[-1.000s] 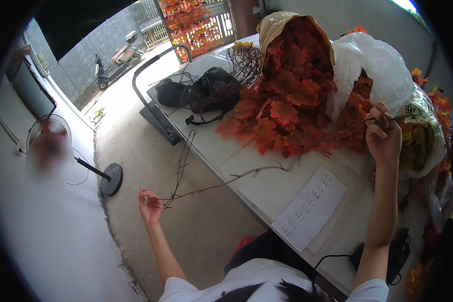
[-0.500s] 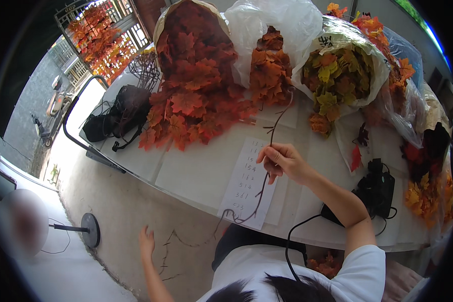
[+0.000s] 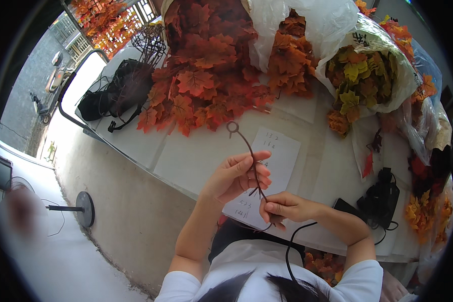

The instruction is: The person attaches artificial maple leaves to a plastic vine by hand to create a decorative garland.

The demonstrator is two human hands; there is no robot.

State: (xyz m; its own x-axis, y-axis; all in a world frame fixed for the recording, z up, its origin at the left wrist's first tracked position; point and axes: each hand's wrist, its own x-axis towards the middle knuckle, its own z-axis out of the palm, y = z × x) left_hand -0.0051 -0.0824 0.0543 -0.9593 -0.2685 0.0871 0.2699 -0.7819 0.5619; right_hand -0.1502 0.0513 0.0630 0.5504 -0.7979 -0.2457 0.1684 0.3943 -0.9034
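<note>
Both my hands hold one thin brown wire stem (image 3: 246, 146) over the near edge of the white table (image 3: 186, 161). My left hand (image 3: 236, 176) pinches it at the middle, fingers curled around it. My right hand (image 3: 284, 207) grips its lower end, where short side twigs branch off. The stem's upper tip ends in a small loop, pointing away toward a heap of red-orange artificial maple leaves (image 3: 206, 85).
A white sheet of paper (image 3: 272, 166) lies under my hands. Clear bags of orange leaves (image 3: 292, 55) and yellow-green leaves (image 3: 362, 75) stand behind. A black bag (image 3: 116, 95) sits at the left, black cables (image 3: 382, 196) at the right. A fan base (image 3: 85, 209) is on the floor.
My left hand rose from down beside the table up to the stem. My right hand drew back toward my body. The view swung right across the table.
</note>
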